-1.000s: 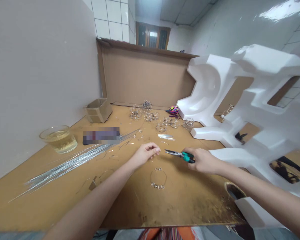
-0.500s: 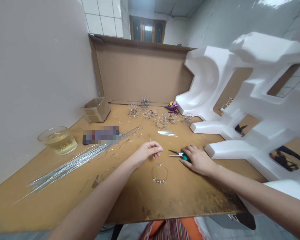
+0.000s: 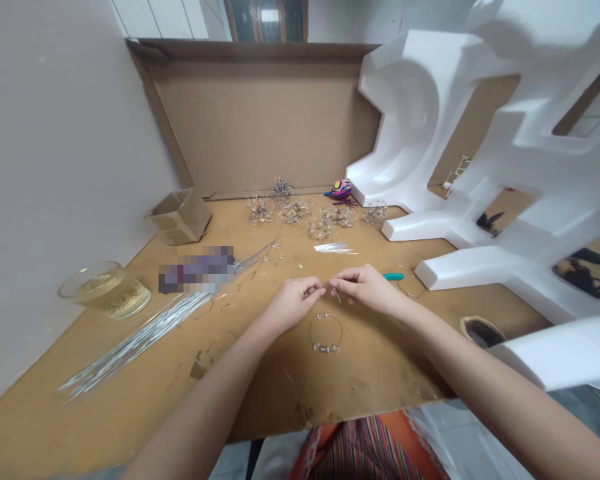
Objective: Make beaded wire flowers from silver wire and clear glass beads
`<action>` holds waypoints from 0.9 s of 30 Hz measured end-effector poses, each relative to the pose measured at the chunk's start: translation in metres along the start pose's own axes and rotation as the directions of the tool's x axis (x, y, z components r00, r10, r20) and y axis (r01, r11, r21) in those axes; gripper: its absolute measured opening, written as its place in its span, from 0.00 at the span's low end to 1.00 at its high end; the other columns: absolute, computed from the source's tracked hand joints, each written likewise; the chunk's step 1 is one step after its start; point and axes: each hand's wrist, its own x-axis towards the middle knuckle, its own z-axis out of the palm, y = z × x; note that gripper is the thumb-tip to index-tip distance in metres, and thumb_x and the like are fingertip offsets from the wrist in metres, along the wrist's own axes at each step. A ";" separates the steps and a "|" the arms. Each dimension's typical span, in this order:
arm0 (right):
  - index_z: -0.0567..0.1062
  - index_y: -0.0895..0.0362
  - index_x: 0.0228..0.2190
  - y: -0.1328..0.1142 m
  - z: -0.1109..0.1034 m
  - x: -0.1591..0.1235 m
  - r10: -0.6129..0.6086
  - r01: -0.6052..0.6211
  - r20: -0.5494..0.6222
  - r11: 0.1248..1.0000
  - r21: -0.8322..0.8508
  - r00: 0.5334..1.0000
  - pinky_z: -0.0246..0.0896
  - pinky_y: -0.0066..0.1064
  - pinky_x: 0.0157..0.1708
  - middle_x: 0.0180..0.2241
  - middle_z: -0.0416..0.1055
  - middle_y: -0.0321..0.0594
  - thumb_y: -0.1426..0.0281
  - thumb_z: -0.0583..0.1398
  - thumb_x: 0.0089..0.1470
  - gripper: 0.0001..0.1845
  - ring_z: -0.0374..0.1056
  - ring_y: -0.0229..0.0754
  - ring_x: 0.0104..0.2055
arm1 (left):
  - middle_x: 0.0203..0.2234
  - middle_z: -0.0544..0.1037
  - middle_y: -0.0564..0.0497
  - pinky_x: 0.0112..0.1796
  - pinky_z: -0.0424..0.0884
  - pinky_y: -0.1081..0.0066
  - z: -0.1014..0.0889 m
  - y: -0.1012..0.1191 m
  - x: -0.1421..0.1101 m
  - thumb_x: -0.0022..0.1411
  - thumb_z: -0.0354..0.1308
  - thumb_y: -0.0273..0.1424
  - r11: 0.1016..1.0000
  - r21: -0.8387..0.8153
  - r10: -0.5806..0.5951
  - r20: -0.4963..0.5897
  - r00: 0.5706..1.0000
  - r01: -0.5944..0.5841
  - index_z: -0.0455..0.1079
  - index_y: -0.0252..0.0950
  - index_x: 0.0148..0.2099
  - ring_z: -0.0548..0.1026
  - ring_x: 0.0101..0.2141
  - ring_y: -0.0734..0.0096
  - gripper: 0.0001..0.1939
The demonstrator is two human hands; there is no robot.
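My left hand (image 3: 296, 301) is closed in a pinch over the middle of the table; what sits between its fingertips is too small to make out. Almost touching it, my right hand (image 3: 364, 287) pinches a short thin wire (image 3: 339, 297) that slants down from the fingertips. Just in front of both hands lies a wire ring with clear beads (image 3: 326, 348). Pliers show only a green handle (image 3: 394, 276) beyond my right hand, which hides the rest. A small bundle of short cut wires (image 3: 334, 248) lies behind the hands.
Long silver wires (image 3: 150, 333) stretch across the left side, near a glass bowl of yellowish liquid (image 3: 107, 293) and a small cardboard box (image 3: 180, 217). Several beaded wire pieces (image 3: 295, 211) and a colourful object (image 3: 341, 189) stand at the back. White foam packing (image 3: 460, 267) borders the right.
My right hand has let go of the pliers and moved left to my left hand, now pinching a short wire. My view has tilted down slightly.
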 end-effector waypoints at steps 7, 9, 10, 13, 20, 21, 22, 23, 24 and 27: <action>0.76 0.59 0.27 0.016 -0.002 0.003 0.066 -0.079 0.075 0.980 0.185 0.995 0.46 0.23 0.18 0.18 0.68 0.33 0.55 0.57 0.47 0.19 0.52 0.29 0.16 | 0.19 0.65 0.52 0.28 0.49 0.72 0.000 0.001 -0.003 0.56 0.53 0.34 0.991 0.099 0.088 -0.032 0.996 -0.084 0.67 0.40 0.25 0.59 0.25 0.67 0.09; 0.76 0.59 0.27 0.017 -0.003 0.000 0.083 -0.105 0.109 0.969 0.225 0.991 0.46 0.23 0.18 0.22 0.71 0.35 0.56 0.59 0.46 0.18 0.52 0.28 0.15 | 0.19 0.65 0.51 0.28 0.48 0.71 0.002 0.003 -0.004 0.58 0.50 0.32 0.973 0.183 0.142 -0.010 0.990 -0.137 0.66 0.39 0.25 0.59 0.25 0.67 0.10; 0.76 0.59 0.27 0.017 -0.004 -0.001 0.089 -0.117 0.125 0.963 0.243 0.988 0.46 0.23 0.17 0.23 0.71 0.35 0.57 0.59 0.46 0.17 0.53 0.28 0.15 | 0.20 0.65 0.51 0.28 0.48 0.71 0.003 0.004 -0.004 0.59 0.48 0.32 0.957 0.239 0.168 0.003 0.986 -0.164 0.66 0.39 0.25 0.59 0.25 0.68 0.11; 0.75 0.59 0.25 0.018 -0.004 -0.003 0.129 -0.161 0.128 0.944 0.288 0.983 0.47 0.23 0.17 0.19 0.69 0.34 0.59 0.59 0.46 0.15 0.54 0.28 0.15 | 0.21 0.67 0.51 0.28 0.49 0.71 0.003 0.007 -0.006 0.62 0.45 0.33 0.924 0.346 0.165 0.030 0.986 -0.165 0.65 0.39 0.27 0.61 0.25 0.69 0.13; 0.72 0.59 0.25 0.023 0.001 0.003 0.211 -0.170 -0.046 0.883 0.438 0.976 0.58 0.26 0.22 0.21 0.70 0.37 0.60 0.59 0.45 0.13 0.62 0.33 0.20 | 0.21 0.70 0.54 0.22 0.50 0.73 -0.004 0.000 -0.007 0.52 0.57 0.39 0.930 0.355 -0.184 0.214 0.959 0.098 0.66 0.39 0.30 0.63 0.21 0.72 0.09; 0.71 0.59 0.25 0.023 0.001 0.003 0.216 -0.170 -0.061 0.887 0.430 0.974 0.58 0.27 0.23 0.21 0.70 0.37 0.61 0.59 0.45 0.12 0.62 0.33 0.20 | 0.21 0.70 0.54 0.22 0.50 0.74 -0.003 -0.001 -0.007 0.52 0.57 0.37 0.927 0.363 -0.193 0.240 0.951 0.097 0.66 0.39 0.29 0.63 0.21 0.72 0.07; 0.71 0.58 0.24 0.023 0.002 0.003 0.217 -0.167 -0.076 0.894 0.415 0.973 0.58 0.27 0.23 0.20 0.70 0.36 0.62 0.58 0.46 0.11 0.62 0.33 0.20 | 0.21 0.71 0.54 0.22 0.50 0.74 -0.002 -0.001 -0.007 0.52 0.56 0.35 0.926 0.366 -0.197 0.259 0.946 0.092 0.66 0.38 0.29 0.64 0.21 0.73 0.05; 0.71 0.58 0.24 0.023 0.002 0.003 0.213 -0.160 -0.092 0.903 0.398 0.973 0.58 0.27 0.23 0.20 0.69 0.36 0.63 0.58 0.46 0.10 0.62 0.34 0.20 | 0.21 0.71 0.54 0.22 0.50 0.74 -0.001 -0.001 -0.007 0.52 0.56 0.33 0.928 0.363 -0.191 0.269 0.944 0.085 0.66 0.38 0.30 0.64 0.22 0.73 0.04; 0.70 0.58 0.23 0.024 0.003 0.004 0.205 -0.150 -0.107 0.912 0.382 0.973 0.58 0.27 0.23 0.20 0.69 0.36 0.64 0.58 0.46 0.10 0.62 0.34 0.21 | 0.22 0.71 0.54 0.22 0.51 0.74 0.000 0.000 -0.007 0.53 0.55 0.32 0.933 0.351 -0.177 0.271 0.946 0.074 0.66 0.38 0.30 0.64 0.22 0.73 0.03; 0.69 0.57 0.24 0.026 0.005 0.004 0.160 -0.096 -0.152 0.928 0.361 0.975 0.58 0.27 0.24 0.21 0.68 0.35 0.65 0.56 0.48 0.09 0.63 0.35 0.22 | 0.22 0.70 0.54 0.22 0.53 0.74 0.002 0.005 -0.007 0.54 0.53 0.32 0.965 0.251 -0.135 0.250 0.959 0.071 0.66 0.38 0.32 0.64 0.22 0.73 0.04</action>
